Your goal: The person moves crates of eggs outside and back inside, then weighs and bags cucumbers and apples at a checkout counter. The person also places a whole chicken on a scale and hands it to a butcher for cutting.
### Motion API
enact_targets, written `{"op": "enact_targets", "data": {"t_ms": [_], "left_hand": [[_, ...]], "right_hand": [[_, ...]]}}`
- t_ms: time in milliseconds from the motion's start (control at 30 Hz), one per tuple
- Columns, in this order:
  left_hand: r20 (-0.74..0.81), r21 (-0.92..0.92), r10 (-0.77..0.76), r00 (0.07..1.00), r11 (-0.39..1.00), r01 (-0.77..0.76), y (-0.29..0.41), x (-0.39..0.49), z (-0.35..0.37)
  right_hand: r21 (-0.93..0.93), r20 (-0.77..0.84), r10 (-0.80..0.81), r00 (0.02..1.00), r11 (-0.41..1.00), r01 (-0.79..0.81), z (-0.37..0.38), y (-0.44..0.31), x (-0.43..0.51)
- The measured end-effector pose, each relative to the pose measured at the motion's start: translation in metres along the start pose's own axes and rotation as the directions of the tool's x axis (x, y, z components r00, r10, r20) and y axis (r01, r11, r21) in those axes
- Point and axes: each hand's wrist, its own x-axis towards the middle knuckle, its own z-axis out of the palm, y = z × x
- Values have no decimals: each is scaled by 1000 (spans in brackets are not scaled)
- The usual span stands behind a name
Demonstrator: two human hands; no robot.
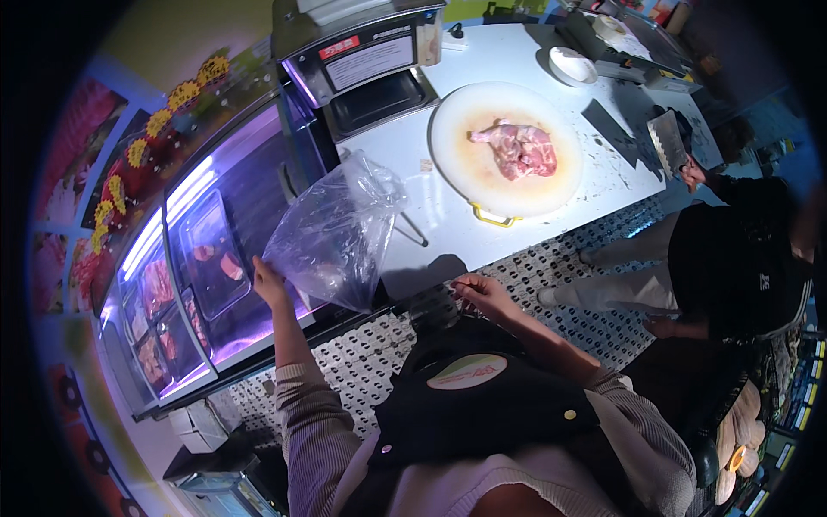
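Observation:
A clear plastic bag (336, 239) hangs puffed out over the left end of the white counter, with something pale low inside it. At its lower left corner is my left hand (270, 283), its fingers against the plastic; how firmly they grip it I cannot tell. My right hand (481, 296) is raised in front of the apron, near the counter's front edge, fingers curled; whether it holds anything is unclear. Raw chicken leg meat (520, 150) lies on a round white cutting board (446, 139) with a yellow handle (494, 218).
To the left stands a lit meat display case (194, 258) with trays. A steel machine (362, 52) is at the back, beside a white bowl (573, 66). At the right a person (736, 258) holds a cleaver (667, 142) over the counter's end.

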Motion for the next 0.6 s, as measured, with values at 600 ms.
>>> {"op": "enact_targets", "data": {"t_ms": [600], "left_hand": [[266, 556, 281, 922, 737, -385, 15, 28, -43]], "right_hand": [[-895, -71, -417, 906, 428, 127, 52, -34, 190]]}}
